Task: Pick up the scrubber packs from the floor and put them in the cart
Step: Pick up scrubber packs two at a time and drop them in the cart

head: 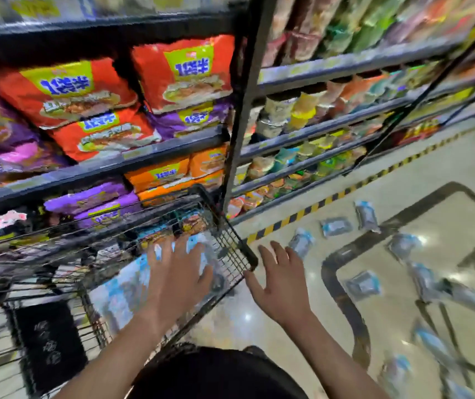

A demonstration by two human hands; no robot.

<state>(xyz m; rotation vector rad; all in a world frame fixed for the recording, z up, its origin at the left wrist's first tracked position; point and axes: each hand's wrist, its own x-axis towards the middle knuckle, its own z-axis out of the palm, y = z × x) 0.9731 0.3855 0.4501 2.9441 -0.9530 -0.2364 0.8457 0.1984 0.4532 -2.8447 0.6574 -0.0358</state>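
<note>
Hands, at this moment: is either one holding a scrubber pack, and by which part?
Neither. The left hand lies flat, fingers spread, over packs inside the cart. The right hand is open beside the cart, empty.

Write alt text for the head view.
Left hand reaches open into a wire cart over packs already inside; right hand hovers open beside it. More scrubber packs lie scattered on the floor by stocked shelves.

- The left hand [177,272] reached forward, palm down, fingers spread and apparently straight, though blurred.
- The right hand [280,283] hovered alongside, fingers splayed, holding nothing.
</note>
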